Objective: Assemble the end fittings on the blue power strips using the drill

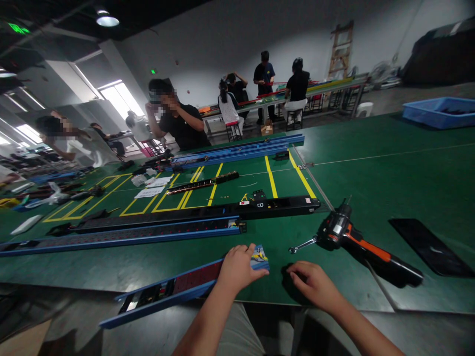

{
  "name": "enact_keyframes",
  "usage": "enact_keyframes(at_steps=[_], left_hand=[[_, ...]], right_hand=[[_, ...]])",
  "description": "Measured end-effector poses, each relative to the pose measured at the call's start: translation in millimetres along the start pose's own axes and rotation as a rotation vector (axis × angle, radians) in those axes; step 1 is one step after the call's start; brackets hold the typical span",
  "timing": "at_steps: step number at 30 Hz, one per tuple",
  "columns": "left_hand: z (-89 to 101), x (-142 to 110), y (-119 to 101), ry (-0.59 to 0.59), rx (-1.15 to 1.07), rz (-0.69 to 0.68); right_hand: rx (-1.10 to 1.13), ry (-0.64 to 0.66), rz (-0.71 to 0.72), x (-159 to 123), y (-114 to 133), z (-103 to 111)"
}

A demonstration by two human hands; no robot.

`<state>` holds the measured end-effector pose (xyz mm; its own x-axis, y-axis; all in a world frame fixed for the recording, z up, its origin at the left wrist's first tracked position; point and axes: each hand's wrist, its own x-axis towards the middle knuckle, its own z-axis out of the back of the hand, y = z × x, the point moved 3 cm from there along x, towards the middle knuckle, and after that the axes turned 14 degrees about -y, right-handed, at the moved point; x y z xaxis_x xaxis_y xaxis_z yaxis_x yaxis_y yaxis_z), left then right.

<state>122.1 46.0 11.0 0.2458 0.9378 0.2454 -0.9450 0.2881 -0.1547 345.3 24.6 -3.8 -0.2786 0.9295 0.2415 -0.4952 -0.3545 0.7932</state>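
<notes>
The left hand (237, 267) is closed over the near blue channel (185, 283), palm down near its end, fingers forward, thumb pointing right; its forearm slants up from the lower edge. The right hand (313, 284) is half open, fingers loosely curled and pointing left, thumb slightly parted from them.

With the clock centred between the hands, the channel runs from beside the centre out toward eight o'clock, its far end past the edge of the green table (356, 173). The wrench (305, 244) lies at one o'clock, the power drill (365, 247) between two and three, the phone (432, 247) near three, and the black rail (274, 206) spans ten to one.
</notes>
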Motion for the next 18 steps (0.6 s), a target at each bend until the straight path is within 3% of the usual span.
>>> enact_keyframes(at_steps=[8, 12, 15, 18], left_hand=[[-2.3, 0.9, 6.9, -0.004, -0.002, -0.053], [-0.9, 1.6, 10.2, -0.012, -0.017, -0.085], [-1.8, -0.1, 14.2, -0.01, -0.032, -0.099], [-3.8, -2.9, 18.0, -0.008, -0.055, -0.103]], right_hand=[[-0.007, 0.001, -0.018, -1.1, 0.7, -2.0], [0.087, 0.057, -0.13, 8.7, -1.0, 0.4], [0.114, 0.066, -0.136, 49.8, 6.1, 11.7], [-0.007, -0.1, -0.018, 129.0, 19.8, 27.5]])
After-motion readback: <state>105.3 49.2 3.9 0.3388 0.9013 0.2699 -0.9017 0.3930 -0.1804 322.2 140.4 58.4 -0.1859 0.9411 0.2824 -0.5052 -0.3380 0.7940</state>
